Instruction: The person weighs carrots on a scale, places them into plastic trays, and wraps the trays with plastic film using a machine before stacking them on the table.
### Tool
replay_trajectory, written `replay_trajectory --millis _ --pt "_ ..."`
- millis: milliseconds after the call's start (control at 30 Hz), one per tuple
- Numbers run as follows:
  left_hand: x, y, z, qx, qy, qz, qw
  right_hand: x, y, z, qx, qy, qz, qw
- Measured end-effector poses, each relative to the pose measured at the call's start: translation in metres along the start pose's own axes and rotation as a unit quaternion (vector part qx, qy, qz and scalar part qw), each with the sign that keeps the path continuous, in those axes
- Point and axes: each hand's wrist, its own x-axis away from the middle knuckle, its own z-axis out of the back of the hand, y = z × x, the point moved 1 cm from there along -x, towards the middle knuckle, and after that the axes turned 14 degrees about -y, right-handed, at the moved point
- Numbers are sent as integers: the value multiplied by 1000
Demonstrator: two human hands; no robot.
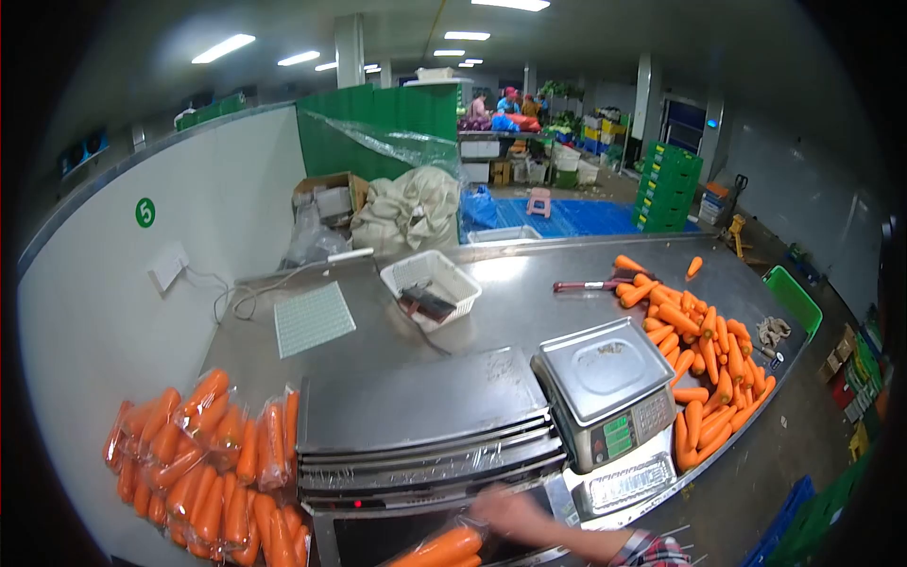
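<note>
My right hand (510, 515) is over the front of the wrapping machine (416, 402), beside carrots (444, 549) in clear film at the bottom edge. Its fingers are blurred, and whether they grip the film cannot be made out. A checked sleeve (652, 549) covers the forearm. My left hand does not show. Wrapped packs of carrots (203, 472) are heaped to the left of the machine. Just right of my right hand lies a clear plastic tray (628, 485), in front of the weighing scale (605, 369).
Loose carrots (718, 350) spread along the table's right side, near a red-handled tool (586, 284). Further back are a white basket (433, 288) and a pale green mat (315, 319). A white wall (170, 312) bounds the left; green crates (669, 184) stand beyond the table. People work far behind.
</note>
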Motion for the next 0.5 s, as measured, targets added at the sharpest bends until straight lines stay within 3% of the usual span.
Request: replay_trajectory --millis 33,67,100,133,167,233,267,300,367,400,433,467,500 --pt "5 4 -1 3 -23 6 1000 -14 0 24 -266 57 -367 889" --pt "12 5 -2 6 -50 15 999 -18 29 33 -365 80 -252 893" --pt "19 8 -2 2 -87 24 996 -30 23 34 -452 53 -203 867" --pt "25 12 0 -15 -127 26 991 -41 25 22 -548 -15 -221 807" --pt "30 20 1 -51 -173 20 983 -49 7 16 -541 -111 -201 809" --pt "16 38 1 -209 -260 -39 942 -46 -34 -14 -563 -332 -154 741" --pt "2 39 19 -258 -305 -73 914 -43 -54 -18 -460 -385 -8 800" --pt "-10 39 36 -301 -346 -113 882 -41 -66 -23 -353 -421 154 821" --pt "-8 87 13 -149 -105 -129 975 -41 -65 -39 -338 -491 -120 794" --pt "-6 112 2 -68 14 -158 985 -41 -65 -46 -381 -496 -146 766" --pt "-11 120 -27 -207 87 -149 963 -41 -65 -53 -421 -499 -175 737" --pt "-12 104 -50 -79 -125 -185 972 -40 -64 -57 -450 -499 -192 715" --pt "-22 91 -62 -170 -300 -250 905 -37 -61 -57 -481 -491 -207 696"
